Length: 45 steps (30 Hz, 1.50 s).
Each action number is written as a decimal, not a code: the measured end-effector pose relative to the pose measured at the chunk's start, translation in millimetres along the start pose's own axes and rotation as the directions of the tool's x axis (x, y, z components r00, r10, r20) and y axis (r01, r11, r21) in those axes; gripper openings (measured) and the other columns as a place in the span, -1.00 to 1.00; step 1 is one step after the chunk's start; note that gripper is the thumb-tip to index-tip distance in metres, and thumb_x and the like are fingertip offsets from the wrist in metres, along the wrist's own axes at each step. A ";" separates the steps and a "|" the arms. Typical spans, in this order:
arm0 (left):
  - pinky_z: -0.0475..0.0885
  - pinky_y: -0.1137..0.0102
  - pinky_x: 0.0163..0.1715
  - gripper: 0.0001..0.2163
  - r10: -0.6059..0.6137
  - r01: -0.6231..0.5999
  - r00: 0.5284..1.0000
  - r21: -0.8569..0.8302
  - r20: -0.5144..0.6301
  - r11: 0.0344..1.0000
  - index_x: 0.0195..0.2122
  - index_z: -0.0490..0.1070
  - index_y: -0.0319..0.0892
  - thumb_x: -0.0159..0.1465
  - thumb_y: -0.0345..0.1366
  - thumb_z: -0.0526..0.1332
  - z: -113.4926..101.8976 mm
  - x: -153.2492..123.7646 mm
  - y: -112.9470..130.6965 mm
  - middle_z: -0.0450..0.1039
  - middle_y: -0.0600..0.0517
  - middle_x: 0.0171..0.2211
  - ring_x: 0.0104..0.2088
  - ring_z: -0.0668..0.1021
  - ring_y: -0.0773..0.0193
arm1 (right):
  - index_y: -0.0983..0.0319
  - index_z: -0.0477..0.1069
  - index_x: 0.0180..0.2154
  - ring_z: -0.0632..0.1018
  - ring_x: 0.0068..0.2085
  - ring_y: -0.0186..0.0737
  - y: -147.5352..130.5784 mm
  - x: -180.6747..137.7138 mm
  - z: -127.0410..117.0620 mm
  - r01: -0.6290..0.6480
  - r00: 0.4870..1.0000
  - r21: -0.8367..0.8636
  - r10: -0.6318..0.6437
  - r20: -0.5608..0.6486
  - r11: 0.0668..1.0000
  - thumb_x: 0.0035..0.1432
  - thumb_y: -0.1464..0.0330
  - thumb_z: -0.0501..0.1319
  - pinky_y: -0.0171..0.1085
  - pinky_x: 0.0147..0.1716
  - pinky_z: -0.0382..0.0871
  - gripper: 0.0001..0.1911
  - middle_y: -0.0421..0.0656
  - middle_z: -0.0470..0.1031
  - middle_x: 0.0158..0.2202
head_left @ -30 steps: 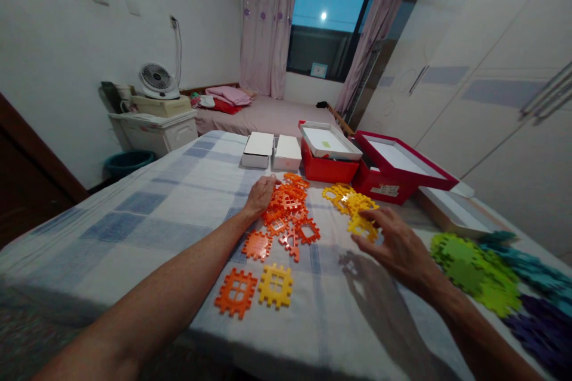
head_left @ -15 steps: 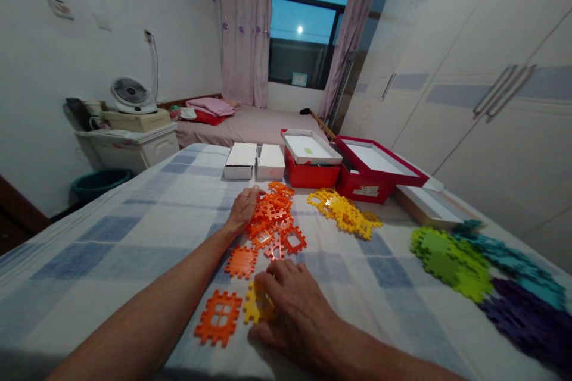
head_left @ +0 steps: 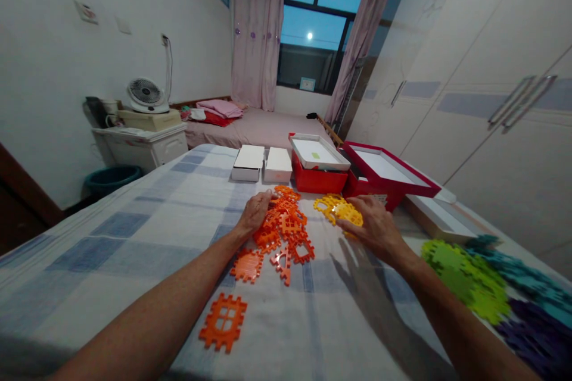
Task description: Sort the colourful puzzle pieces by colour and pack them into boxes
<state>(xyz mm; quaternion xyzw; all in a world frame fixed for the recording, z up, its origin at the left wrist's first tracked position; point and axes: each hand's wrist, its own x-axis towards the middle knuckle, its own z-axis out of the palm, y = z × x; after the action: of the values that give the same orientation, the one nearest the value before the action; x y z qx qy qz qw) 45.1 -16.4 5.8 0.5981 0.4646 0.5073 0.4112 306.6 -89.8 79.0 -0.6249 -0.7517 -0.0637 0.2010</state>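
In the head view my left hand [head_left: 255, 214] rests against the left side of a heap of orange interlocking plastic tiles [head_left: 292, 223]. Its fingers are extended, the tips partly hidden by the tiles. My right hand [head_left: 378, 223] is at the heap of yellow tiles [head_left: 326, 207], thumb and fingers around a yellow tile [head_left: 348, 213] on its right side. Nearer to me lie a square orange tile [head_left: 247, 265], an orange triangular frame [head_left: 282, 265] and a square orange window tile [head_left: 223, 321], all flat on the checked cloth.
Two white boxes [head_left: 248, 162] and a red box [head_left: 319, 180] with a white lid stand behind the heaps. A second red box's lid [head_left: 395, 169] leans right of them. Lime green tiles [head_left: 465, 277], teal tiles [head_left: 531, 277] and dark purple tiles [head_left: 536, 333] lie on the right.
My right hand has moved from the near middle to the yellow heap, and the yellow tile it had there is gone from that spot. My left hand stays by the orange heap.
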 end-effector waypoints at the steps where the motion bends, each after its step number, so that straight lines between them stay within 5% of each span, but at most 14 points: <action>1: 0.44 0.26 -0.22 -0.48 0.006 -0.006 1.000 -0.005 -0.009 1.000 -0.29 0.47 -0.25 0.21 0.11 -0.05 -0.3 -0.2 0.9 0.52 -0.14 -0.28 -0.26 0.55 0.15 | 0.26 0.35 0.02 0.38 0.01 0.02 -3.5 10.6 5.3 0.033 0.999 0.034 -0.033 0.009 0.999 0.14 0.12 0.14 -0.03 -0.05 0.28 -0.52 0.04 0.33 0.02; 7: 0.45 0.25 -0.21 -0.42 -0.003 -0.003 0.989 -0.033 -0.151 0.999 -0.24 0.45 -0.27 0.15 0.20 -0.03 -7.1 1.0 -0.8 0.47 -0.14 -0.26 -0.25 0.53 0.17 | 0.20 0.28 0.11 0.34 0.11 -0.06 -69.6 76.9 61.0 0.248 0.945 0.203 -0.283 0.167 0.947 0.23 0.08 0.02 -0.07 0.03 0.21 -0.49 0.00 0.29 0.13; 14: 0.44 0.25 -0.16 -0.39 -0.027 0.011 0.985 -0.093 -0.169 0.996 -0.23 0.43 -0.28 0.14 0.23 -0.04 -10.7 5.6 -9.5 0.45 -0.14 -0.26 -0.23 0.51 0.19 | 0.13 0.26 0.14 0.28 0.16 0.08 -87.8 113.5 101.2 0.147 0.899 0.202 -0.216 0.381 0.968 0.14 -0.07 0.02 0.08 0.05 0.16 -0.37 0.00 0.19 0.21; 21: 0.45 0.25 -0.18 -0.40 -0.005 -0.010 0.983 -0.078 -0.183 0.997 -0.29 0.44 -0.27 0.12 0.24 0.00 -8.9 6.2 -7.5 0.43 -0.13 -0.29 -0.25 0.50 0.18 | 0.16 0.35 0.06 0.43 0.00 -0.10 -65.3 69.3 77.8 0.205 0.890 0.236 -0.282 0.359 0.950 0.18 0.05 0.07 -0.17 -0.03 0.26 -0.50 -0.03 0.34 0.05; 25: 0.45 0.25 -0.18 -0.39 0.000 -0.016 0.979 -0.076 -0.204 0.997 -0.31 0.45 -0.25 0.11 0.25 -0.02 -9.1 6.8 -8.2 0.45 -0.12 -0.29 -0.25 0.51 0.19 | 0.15 0.35 0.06 0.43 -0.01 -0.01 -64.1 37.2 44.9 0.218 0.882 0.159 -0.264 0.390 0.963 0.19 0.02 0.03 -0.04 -0.03 0.24 -0.48 0.00 0.36 0.05; 28: 0.45 0.25 -0.20 -0.36 -0.016 -0.001 0.978 -0.085 -0.208 0.996 -0.27 0.46 -0.27 0.10 0.27 -0.03 -11.2 7.9 -8.7 0.47 -0.14 -0.28 -0.24 0.52 0.17 | 0.15 0.35 0.05 0.29 0.12 0.08 -89.6 8.2 22.0 0.314 0.905 0.124 -0.336 0.260 0.941 0.18 0.07 0.08 0.07 0.05 0.12 -0.53 -0.01 0.34 0.08; 30: 0.45 0.24 -0.22 -0.33 -0.037 0.015 0.976 -0.106 -0.213 0.994 -0.25 0.46 -0.28 0.09 0.29 -0.04 -13.1 8.4 -8.4 0.48 -0.16 -0.28 -0.24 0.53 0.15 | 0.14 0.35 0.01 0.25 0.14 -0.02 -116.2 -13.8 15.6 0.468 0.844 0.217 -0.506 0.178 0.857 0.19 0.10 0.09 0.02 0.09 0.07 -0.59 -0.06 0.36 0.06; 34: 0.45 0.24 -0.23 -0.31 -0.063 0.029 0.976 -0.159 -0.210 0.987 -0.26 0.47 -0.29 0.06 0.31 -0.02 -15.1 8.3 -6.8 0.50 -0.18 -0.27 -0.24 0.53 0.13 | 0.15 0.35 -0.06 0.30 0.07 -0.14 -159.5 -47.7 28.3 0.715 0.604 0.355 -0.788 0.121 0.603 0.15 0.05 0.11 -0.06 0.13 0.05 -0.59 -0.15 0.40 0.00; 36: 0.45 0.24 -0.22 -0.33 -0.054 0.022 0.979 -0.162 -0.195 0.986 -0.27 0.47 -0.29 0.06 0.30 0.00 -14.6 7.9 -6.3 0.49 -0.18 -0.26 -0.24 0.53 0.13 | 0.19 0.36 -0.13 0.34 0.00 -0.14 -164.7 -54.4 38.7 0.749 0.565 0.330 -0.814 0.133 0.574 0.15 0.03 0.08 -0.04 0.13 0.04 -0.59 -0.13 0.43 -0.09; 40: 0.45 0.22 -0.19 -0.38 -0.037 0.022 0.987 -0.100 -0.154 0.995 -0.27 0.45 -0.28 0.11 0.25 -0.01 -11.4 6.4 -5.4 0.48 -0.18 -0.22 -0.21 0.52 0.12 | 0.25 0.37 -0.25 0.36 -0.07 -0.10 -145.3 -56.2 41.9 0.682 0.659 0.248 -0.725 0.198 0.688 0.14 0.06 0.07 0.03 0.12 0.05 -0.61 -0.07 0.43 -0.19; 45: 0.34 0.20 0.02 -0.52 0.105 -0.097 0.994 0.211 -0.030 0.973 -0.20 0.45 -0.18 0.25 0.05 -0.10 -6.6 1.6 -7.3 0.44 -0.14 -0.04 -0.02 0.46 0.11 | 0.24 0.34 -0.08 0.30 0.06 -0.11 -101.6 -53.9 23.5 0.540 0.769 0.321 -0.611 0.190 0.778 0.09 0.18 0.18 -0.05 0.13 0.08 -0.61 -0.05 0.37 -0.03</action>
<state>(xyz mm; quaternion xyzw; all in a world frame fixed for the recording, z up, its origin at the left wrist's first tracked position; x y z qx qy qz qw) 37.7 -13.0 0.1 0.6503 0.4926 0.4881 0.3101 210.7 -152.3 52.8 -0.3345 -0.9302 0.0616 0.1381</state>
